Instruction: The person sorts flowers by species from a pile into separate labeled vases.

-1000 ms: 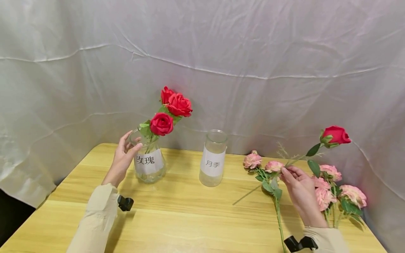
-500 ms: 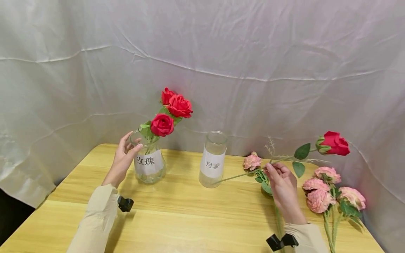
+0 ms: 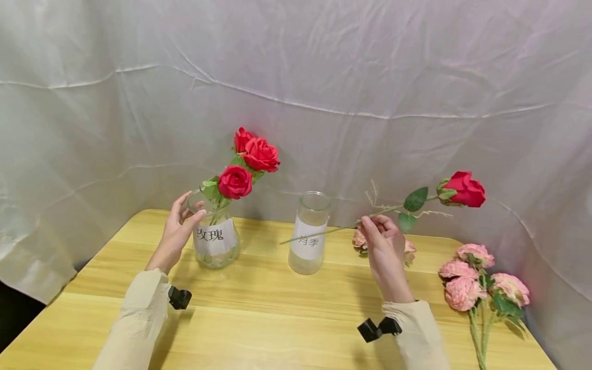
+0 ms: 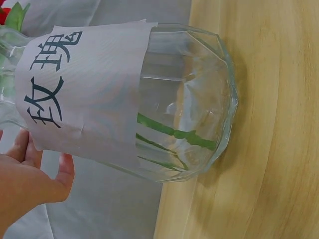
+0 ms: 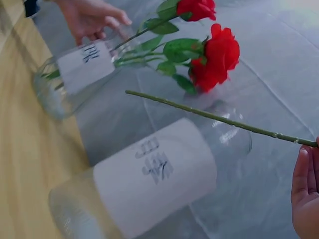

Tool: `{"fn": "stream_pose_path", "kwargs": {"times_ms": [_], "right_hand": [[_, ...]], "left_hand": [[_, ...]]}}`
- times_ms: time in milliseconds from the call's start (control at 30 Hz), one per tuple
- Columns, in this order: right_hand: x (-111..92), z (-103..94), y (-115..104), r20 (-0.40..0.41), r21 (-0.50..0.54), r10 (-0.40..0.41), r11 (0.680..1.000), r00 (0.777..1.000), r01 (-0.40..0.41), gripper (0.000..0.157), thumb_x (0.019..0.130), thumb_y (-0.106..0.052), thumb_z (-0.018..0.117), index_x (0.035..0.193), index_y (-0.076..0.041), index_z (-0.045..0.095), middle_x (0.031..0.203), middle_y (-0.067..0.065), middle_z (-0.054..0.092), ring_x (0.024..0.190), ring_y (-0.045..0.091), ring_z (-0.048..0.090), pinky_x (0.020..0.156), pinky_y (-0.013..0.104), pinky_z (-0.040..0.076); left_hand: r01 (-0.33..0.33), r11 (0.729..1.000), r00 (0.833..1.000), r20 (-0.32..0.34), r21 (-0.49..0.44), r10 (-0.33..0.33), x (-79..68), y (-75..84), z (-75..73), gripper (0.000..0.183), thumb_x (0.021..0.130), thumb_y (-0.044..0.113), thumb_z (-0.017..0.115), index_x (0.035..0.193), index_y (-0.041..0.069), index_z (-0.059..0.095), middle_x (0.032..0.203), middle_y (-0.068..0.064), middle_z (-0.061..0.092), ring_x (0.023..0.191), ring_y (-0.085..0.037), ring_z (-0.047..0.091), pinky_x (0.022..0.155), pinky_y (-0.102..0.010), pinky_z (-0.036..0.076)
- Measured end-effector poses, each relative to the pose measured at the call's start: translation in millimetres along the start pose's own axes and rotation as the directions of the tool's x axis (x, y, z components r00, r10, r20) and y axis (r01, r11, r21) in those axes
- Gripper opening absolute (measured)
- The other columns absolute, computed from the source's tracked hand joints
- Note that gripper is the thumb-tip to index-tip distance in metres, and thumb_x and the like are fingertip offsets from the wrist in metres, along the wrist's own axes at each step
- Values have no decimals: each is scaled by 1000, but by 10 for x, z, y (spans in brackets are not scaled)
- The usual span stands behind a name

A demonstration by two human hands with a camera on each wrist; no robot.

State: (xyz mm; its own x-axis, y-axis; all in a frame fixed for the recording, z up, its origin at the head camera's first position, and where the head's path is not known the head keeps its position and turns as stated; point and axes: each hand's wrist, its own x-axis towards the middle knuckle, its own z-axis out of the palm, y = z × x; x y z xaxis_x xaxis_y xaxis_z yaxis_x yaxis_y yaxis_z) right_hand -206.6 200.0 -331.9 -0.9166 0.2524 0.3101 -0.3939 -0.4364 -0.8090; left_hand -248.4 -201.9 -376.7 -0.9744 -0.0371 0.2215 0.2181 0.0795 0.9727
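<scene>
My left hand (image 3: 174, 234) holds the neck of a glass vase (image 3: 216, 259), thumb at the front and fingers behind. Three red roses (image 3: 236, 182) lean to the right out of this vase; green stem ends (image 4: 189, 137) show through its base in the left wrist view. My right hand (image 3: 385, 252) pinches the stem of another red rose (image 3: 464, 189) between thumb and fingers. That rose lies nearly level, its bloom to the right. Its bare stem (image 5: 214, 117) points left, passing in front of a straight glass vase (image 3: 307, 264) that has a white label.
Pink flowers (image 3: 464, 293) lie at the table's right side. More pink blooms (image 3: 361, 240) are partly hidden behind my right hand. A pale grey cloth (image 3: 324, 72) hangs behind the wooden table (image 3: 259, 329).
My right hand has moved left with the rose, bringing it clear of the pink flowers. The stem has swung from slanting to nearly level. My left hand stays at the vase.
</scene>
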Motion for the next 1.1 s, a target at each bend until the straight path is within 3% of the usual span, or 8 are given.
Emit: {"fn": "stream_pose_path", "kwargs": {"times_ms": [300, 700, 900, 1000, 1100], "right_hand": [[142, 361, -15, 75, -127, -90, 987, 993, 99, 13, 91, 10, 57, 91, -2, 53, 85, 6, 58, 78, 14, 61, 81, 25, 52], [346, 994, 18, 110, -70, -203, 975, 973, 212, 20, 86, 15, 62, 85, -4, 56, 80, 5, 61, 74, 14, 64, 78, 28, 54], [439, 1278, 41, 187, -59, -241, 965, 952, 256, 20, 83, 18, 63, 83, -2, 57, 77, 5, 62, 72, 15, 64, 76, 33, 56], [470, 1379, 62, 225, -111, -250, 954, 942, 279, 16, 83, 17, 64, 82, 2, 58, 75, 4, 63, 71, 14, 65, 76, 35, 56], [486, 1450, 94, 243, -194, -220, 943, 945, 270, 12, 84, 13, 67, 81, 5, 59, 75, 4, 65, 70, 12, 65, 77, 34, 56]], "left_hand": [[-5, 1000, 1000, -4, 13, 5, 22, -4, 28, 77, 98, 29, 57, 156, 17, 8, 149, -21, 35, 139, -30, 24, 112, -51, 20], [2, 1000, 1000, -5, 6, -2, -8, 19, 4, 77, 98, 29, 57, 156, 16, 7, 150, -23, 33, 140, -31, 23, 112, -52, 18], [-16, 1000, 1000, -8, 0, 16, 3, 9, 2, 76, 98, 28, 57, 156, 16, 8, 149, -24, 34, 139, -30, 23, 112, -51, 19], [-19, 1000, 1000, -9, -2, 19, 9, 2, 0, 77, 98, 28, 57, 156, 15, 8, 149, -24, 34, 140, -31, 23, 112, -51, 19], [-17, 1000, 1000, -8, -4, 17, 8, -6, -5, 77, 98, 27, 57, 156, 14, 8, 149, -23, 34, 140, -31, 23, 112, -51, 19]]}}
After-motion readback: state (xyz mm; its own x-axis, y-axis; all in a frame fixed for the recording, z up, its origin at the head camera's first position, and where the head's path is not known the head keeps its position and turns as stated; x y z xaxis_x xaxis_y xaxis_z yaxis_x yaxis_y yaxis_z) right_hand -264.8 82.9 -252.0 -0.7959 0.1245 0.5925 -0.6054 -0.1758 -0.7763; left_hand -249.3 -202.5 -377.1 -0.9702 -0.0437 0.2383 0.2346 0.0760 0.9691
